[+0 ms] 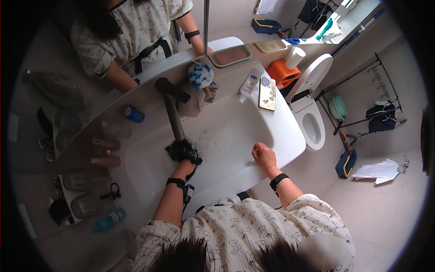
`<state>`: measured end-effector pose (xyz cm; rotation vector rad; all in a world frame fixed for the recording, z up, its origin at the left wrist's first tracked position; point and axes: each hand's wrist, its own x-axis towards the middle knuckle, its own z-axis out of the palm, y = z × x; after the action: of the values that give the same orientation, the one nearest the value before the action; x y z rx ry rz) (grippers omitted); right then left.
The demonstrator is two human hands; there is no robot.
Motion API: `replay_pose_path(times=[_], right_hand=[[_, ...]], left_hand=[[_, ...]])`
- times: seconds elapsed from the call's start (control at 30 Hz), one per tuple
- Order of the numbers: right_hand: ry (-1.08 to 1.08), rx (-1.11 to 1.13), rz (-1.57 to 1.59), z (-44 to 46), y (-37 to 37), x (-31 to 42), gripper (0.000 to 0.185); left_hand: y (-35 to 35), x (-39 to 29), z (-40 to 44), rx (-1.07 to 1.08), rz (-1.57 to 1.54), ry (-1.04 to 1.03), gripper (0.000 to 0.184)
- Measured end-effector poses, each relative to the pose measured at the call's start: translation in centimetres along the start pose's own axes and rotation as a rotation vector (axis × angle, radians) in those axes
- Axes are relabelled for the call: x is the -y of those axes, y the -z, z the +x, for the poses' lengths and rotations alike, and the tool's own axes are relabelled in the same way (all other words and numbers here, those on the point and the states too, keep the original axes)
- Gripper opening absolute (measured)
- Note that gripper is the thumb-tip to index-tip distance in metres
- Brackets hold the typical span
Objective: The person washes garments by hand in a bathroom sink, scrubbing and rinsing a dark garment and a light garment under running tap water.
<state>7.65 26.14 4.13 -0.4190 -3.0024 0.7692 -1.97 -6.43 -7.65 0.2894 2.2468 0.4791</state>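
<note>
Black wet cloth (181, 151) lies bunched under the end of the dark faucet (175, 119) in the white sink (226, 156). My left hand (185, 167) is on this cloth, its fingers mostly hidden by the black folds. Over the right side of the basin, my right hand (264, 155) is curled, with its fingers bent inward. Whether anything is between those fingers is too small to tell. Water drops or suds show on the basin floor between the hands.
A phone (268, 94) and a white tube (248, 88) lie on the sink's right ledge. Behind the basin are a blue-and-white pouf (200, 75), a blue can (134, 114) and an orange container (283, 72). A toilet (311, 129) stands at right; the mirror borders the back.
</note>
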Motion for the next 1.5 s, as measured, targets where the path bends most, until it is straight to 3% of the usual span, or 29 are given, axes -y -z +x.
replay_pose_path(times=[1.5], right_hand=[[-0.011,0.011,-0.014,0.1,0.2,0.3,0.008]], left_hand=[[1.3,-1.8,-1.7,-0.067,0.009,0.031,0.048]])
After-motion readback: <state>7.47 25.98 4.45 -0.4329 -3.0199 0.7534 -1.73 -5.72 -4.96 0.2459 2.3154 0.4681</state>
